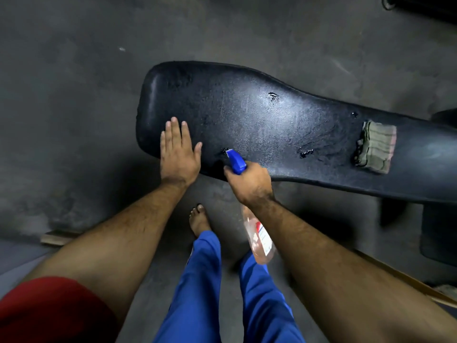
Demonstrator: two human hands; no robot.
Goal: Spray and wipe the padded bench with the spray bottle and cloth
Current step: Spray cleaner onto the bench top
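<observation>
Just hands (179, 154) at bench (284, 125) edge

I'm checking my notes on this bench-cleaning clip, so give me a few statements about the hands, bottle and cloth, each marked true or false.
1. The right hand grips the clear spray bottle with the blue trigger head. True.
2. The left hand holds the folded grey-green cloth. False: the cloth lies alone on the narrow end of the black padded bench; the left hand rests flat on the bench's wide end.
3. The bottle's nozzle points toward the bench. True.
4. The bench surface is completely dry. False: wet patches and droplets glisten on it.
5. The bottle stands upright on the floor. False: it is held tilted above the bench edge.
</observation>
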